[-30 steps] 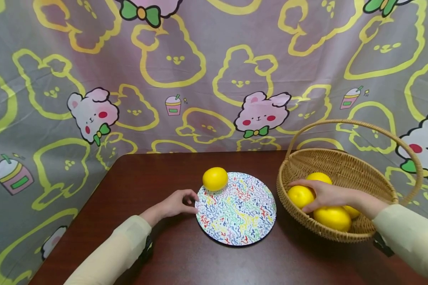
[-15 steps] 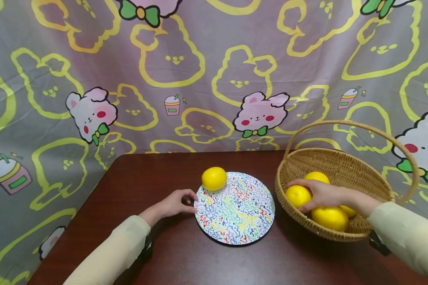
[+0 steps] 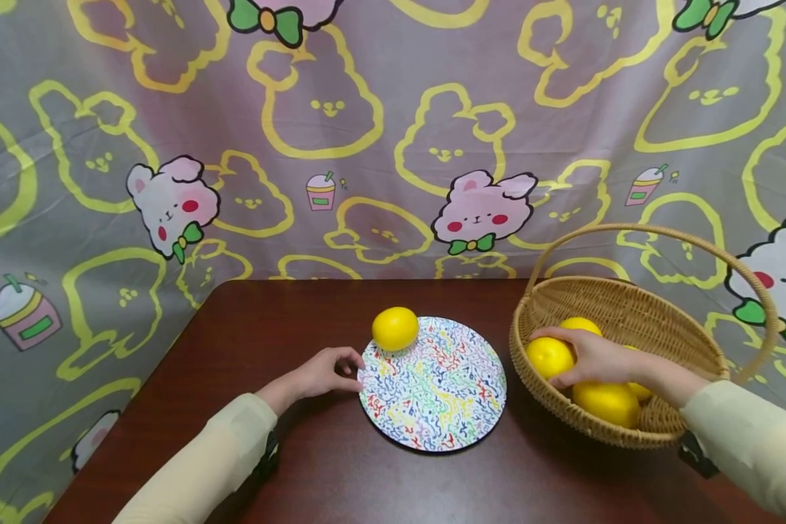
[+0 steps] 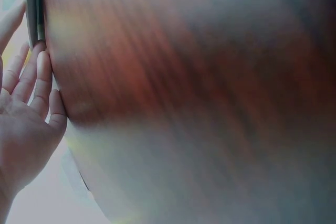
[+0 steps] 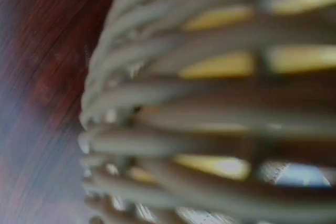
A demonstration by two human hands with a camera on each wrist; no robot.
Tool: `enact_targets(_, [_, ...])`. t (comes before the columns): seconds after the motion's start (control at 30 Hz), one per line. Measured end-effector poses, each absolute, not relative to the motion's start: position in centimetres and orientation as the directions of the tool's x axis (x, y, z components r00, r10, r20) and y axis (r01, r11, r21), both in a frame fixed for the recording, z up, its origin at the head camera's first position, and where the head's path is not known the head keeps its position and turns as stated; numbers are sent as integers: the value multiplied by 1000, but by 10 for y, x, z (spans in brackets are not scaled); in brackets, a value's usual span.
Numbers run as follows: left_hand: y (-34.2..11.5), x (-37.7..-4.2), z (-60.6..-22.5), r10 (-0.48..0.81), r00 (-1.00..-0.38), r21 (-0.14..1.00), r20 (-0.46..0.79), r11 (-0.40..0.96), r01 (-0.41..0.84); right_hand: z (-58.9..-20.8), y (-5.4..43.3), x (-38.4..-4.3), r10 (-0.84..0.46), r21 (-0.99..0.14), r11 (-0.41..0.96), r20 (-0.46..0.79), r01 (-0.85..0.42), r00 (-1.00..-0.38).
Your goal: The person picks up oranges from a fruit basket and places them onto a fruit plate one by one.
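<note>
My right hand (image 3: 592, 356) reaches into a wicker basket (image 3: 629, 295) at the right, fingers and thumb curved round a lemon (image 3: 550, 357) by the left wall. Several more lemons (image 3: 607, 405) lie under and behind that hand. My left hand (image 3: 319, 372) is at the left rim of a round plate (image 3: 432, 393) with a multicoloured squiggle pattern; its relaxed fingertips touch the edge. On the plate's upper left sits a single lemon (image 3: 395, 329). The left wrist view has the left hand (image 4: 26, 114) beside the plate's rim (image 4: 34, 9). Basket weave (image 5: 173, 140) fills most of the right wrist view.
Everything stands on a dark brown wooden table (image 3: 288, 313). The basket's tall arched handle (image 3: 655, 228) rises above my right forearm. A printed cloth (image 3: 367, 131) with cartoon animals hangs behind the table and along its left side.
The head view has shifted slightly. My right hand stays on the same lemon in the basket, and my left hand stays at the plate's rim.
</note>
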State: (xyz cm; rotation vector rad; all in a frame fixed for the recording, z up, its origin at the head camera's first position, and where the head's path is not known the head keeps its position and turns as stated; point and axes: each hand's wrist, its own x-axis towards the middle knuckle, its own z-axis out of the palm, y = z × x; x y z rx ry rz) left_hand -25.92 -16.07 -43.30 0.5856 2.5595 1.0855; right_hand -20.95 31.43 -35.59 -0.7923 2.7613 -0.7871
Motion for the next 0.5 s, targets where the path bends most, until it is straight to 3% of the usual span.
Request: enact_targets(0.5, [-161, -260, -435, 477, -872, 736, -112, 629, 250, -326, 316, -202, -494, -560, 705, 52, -435, -868])
